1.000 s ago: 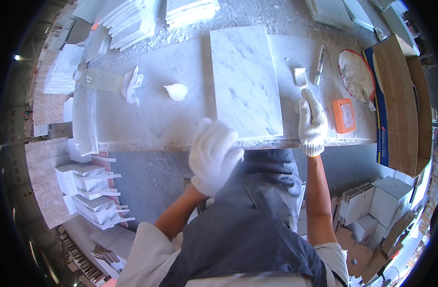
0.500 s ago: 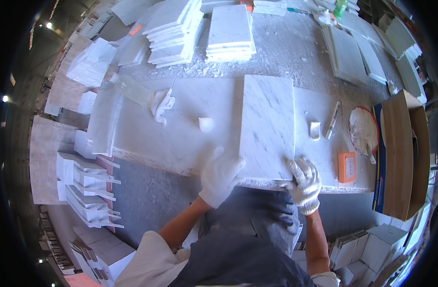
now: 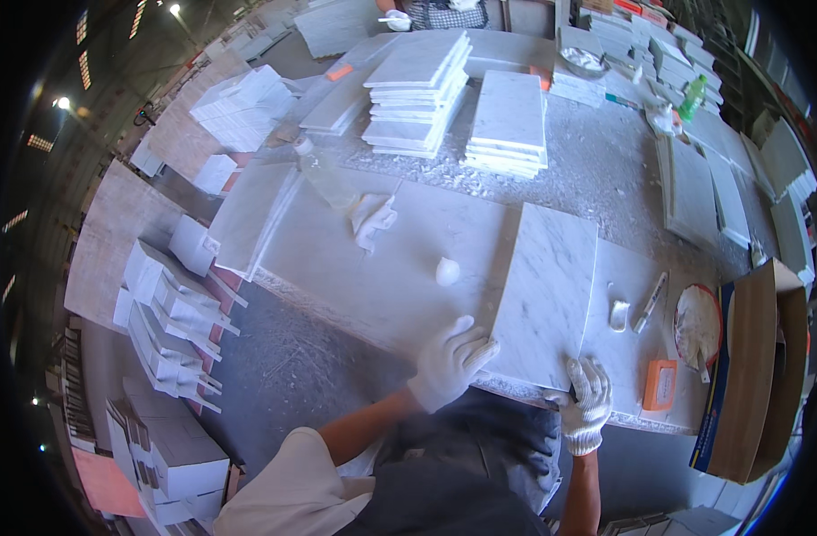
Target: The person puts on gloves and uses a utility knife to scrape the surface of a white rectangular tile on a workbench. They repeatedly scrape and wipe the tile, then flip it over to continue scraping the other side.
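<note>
A rectangular marble tile (image 3: 547, 295), white with grey veins, lies on the stone-topped bench in front of me. Both hands wear white knit gloves. My left hand (image 3: 453, 362) is at the tile's near left edge, fingers stretched out and its fingertips at that edge. At the near right corner is my right hand (image 3: 587, 406), its fingers extended along the right side and the thumb apart, against the front edge. Neither hand wraps round the tile. Left of the tile sits a small white lump (image 3: 447, 272); a crumpled white cloth (image 3: 371, 221) lies farther left.
To the right are a marker pen (image 3: 650, 304), an orange box (image 3: 659, 385), a round dish of white paste (image 3: 697, 326) and an open cardboard box (image 3: 755, 380). A clear bottle (image 3: 326, 176) lies at the left. Tile stacks (image 3: 417, 94) stand behind; another person's gloved hand (image 3: 397, 20) shows beyond.
My view has tilted up and turned left, so the bench appears lower and farther right. The left hand, blurred before, now shows sharply beside the tile. The right hand stays at its corner.
</note>
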